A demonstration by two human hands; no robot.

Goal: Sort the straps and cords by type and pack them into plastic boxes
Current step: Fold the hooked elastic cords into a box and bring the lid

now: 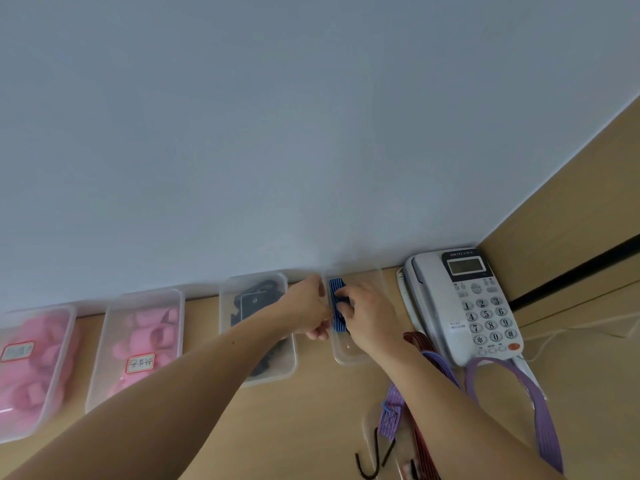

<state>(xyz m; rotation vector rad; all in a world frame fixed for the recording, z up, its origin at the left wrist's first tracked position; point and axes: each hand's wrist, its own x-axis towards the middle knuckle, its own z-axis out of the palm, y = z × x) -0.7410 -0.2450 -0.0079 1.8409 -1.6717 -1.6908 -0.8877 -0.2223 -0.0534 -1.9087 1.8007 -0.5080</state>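
Blue striped strap [336,288] lies folded in the far end of a clear box [347,359], just left of the phone [474,306]. Right hand [367,315] curls its fingers over the strap, gripping it. Left hand [307,306] curls at the box's left wall beside the strap; whether it holds strap or wall I cannot tell. Left of that stands a box of black straps [258,303], then two pink boxes [138,341]. Purple strap [540,410], red cord [425,445] and hooks [370,460] lie on the desk [311,427].
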